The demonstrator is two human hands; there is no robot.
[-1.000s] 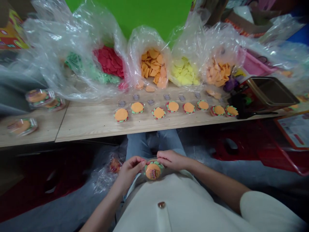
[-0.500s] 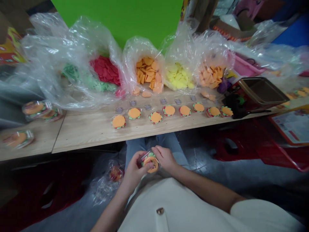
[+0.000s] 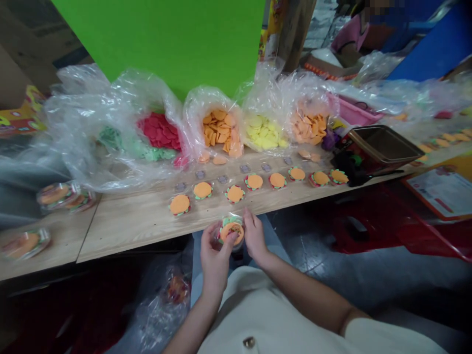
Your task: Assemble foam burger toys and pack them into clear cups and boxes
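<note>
My left hand (image 3: 217, 253) is closed around a foam toy burger in a clear plastic case (image 3: 233, 231), its thumb lying over the orange bun. Printed marks show on that bun, and green and red foam layers stick out at its edge. Against the right side of the case, my right hand (image 3: 255, 237) grips the rim, though its inner fingers are partly hidden. Both hands are at the table's front edge, above my lap. Just beyond them, a toy burger (image 3: 235, 193) lies on the wooden table (image 3: 129, 216) in a row of several, with small clear-grey pieces (image 3: 222, 179) behind.
Plastic bags hold red foam discs (image 3: 160, 132), orange foam discs (image 3: 219, 130), yellow foam discs (image 3: 263, 132) and green foam pieces (image 3: 158, 153). A brown tub (image 3: 387, 142) stands at right. Cased burgers (image 3: 55, 193) sit at left. A green panel (image 3: 158, 39) rises behind.
Both hands have lifted the cased burger from over my lap toward the table edge. My right hand has straightened somewhat along its side. The camera view has tilted upward.
</note>
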